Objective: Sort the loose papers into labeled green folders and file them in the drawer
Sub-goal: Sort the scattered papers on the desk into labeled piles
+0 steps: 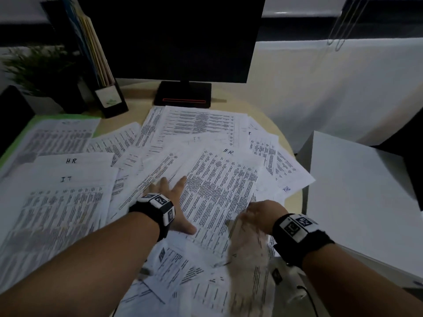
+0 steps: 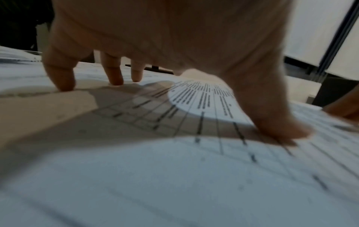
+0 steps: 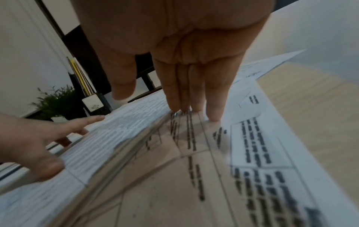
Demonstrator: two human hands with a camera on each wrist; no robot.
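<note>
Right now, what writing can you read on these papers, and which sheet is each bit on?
"H.R": white printed sheet under both hands.
"H.R": white sheet at left.
"I T": white table sheet below that one.
"I T": faint, on a middle sheet.
Printed body text and the blue scribble: too blurred to read.

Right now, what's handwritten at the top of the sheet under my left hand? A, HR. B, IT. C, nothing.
A: the sheet that the left hand presses with spread fingers has "H.R" written at its top edge.
</note>
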